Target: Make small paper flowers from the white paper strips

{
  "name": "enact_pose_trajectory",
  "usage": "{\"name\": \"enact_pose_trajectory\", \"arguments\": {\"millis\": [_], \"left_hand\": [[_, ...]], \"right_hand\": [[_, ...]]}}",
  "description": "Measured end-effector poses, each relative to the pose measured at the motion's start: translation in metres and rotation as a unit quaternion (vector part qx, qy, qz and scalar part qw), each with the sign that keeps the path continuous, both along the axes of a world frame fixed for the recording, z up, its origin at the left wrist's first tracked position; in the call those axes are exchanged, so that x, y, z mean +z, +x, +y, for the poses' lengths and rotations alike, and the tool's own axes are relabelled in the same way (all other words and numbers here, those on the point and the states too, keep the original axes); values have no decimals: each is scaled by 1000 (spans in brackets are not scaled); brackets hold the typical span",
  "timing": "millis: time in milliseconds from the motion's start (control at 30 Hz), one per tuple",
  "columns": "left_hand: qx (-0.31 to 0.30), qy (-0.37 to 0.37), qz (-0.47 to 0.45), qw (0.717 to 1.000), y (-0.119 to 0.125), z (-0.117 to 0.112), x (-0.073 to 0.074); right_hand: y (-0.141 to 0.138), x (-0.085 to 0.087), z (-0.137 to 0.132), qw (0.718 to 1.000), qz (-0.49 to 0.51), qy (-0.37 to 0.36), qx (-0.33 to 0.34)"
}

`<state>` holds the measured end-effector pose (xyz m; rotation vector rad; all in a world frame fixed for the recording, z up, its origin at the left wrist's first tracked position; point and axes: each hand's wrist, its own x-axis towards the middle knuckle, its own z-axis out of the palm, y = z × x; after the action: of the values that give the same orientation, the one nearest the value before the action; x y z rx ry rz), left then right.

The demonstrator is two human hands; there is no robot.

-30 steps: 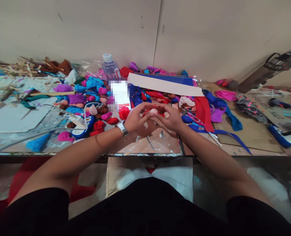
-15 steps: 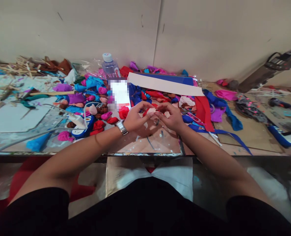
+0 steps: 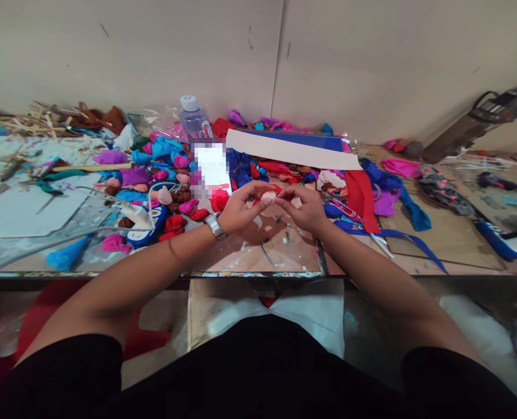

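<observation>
Over the front middle of the table, my left hand (image 3: 245, 206) and my right hand (image 3: 304, 209) meet, their thumbs and fingers closed in a pinch. Between the fingertips is a small pale pink piece of crepe paper (image 3: 267, 198), gripped from both sides and partly hidden by them. A bit of red shows just behind it; whether it belongs to the held piece I cannot tell. Close by my left hand sits a red crinkled paper rosette (image 3: 220, 200). Pink-handled scissors (image 3: 348, 210) lie to the right of my right hand.
A phone with a blurred bright screen (image 3: 212, 166) and a water bottle (image 3: 195, 119) stand behind. Several coloured paper rosettes lie left. A long pale pink strip (image 3: 291, 150), a red strip (image 3: 363, 201) and a blue ribbon (image 3: 398, 234) lie right. A white cable (image 3: 44, 250) crosses the left.
The fingers have shifted slightly around the pale pink crepe paper, and its lower part shows a little differently. Both hands stay in nearly the same place.
</observation>
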<state>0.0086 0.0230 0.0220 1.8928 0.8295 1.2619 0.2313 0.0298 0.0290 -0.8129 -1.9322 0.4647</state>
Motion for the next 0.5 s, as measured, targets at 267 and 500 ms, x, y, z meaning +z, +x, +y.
{"name": "enact_pose_trajectory", "arguments": {"millis": [267,500], "left_hand": [[-32,10,10,999,-2,-2,0],[-49,-17,-8,999,-2,0,-4]], "right_hand": [[0,0,0,1000,-5,-10,0],[0,1,-2,1000,-8,-5,7]]}}
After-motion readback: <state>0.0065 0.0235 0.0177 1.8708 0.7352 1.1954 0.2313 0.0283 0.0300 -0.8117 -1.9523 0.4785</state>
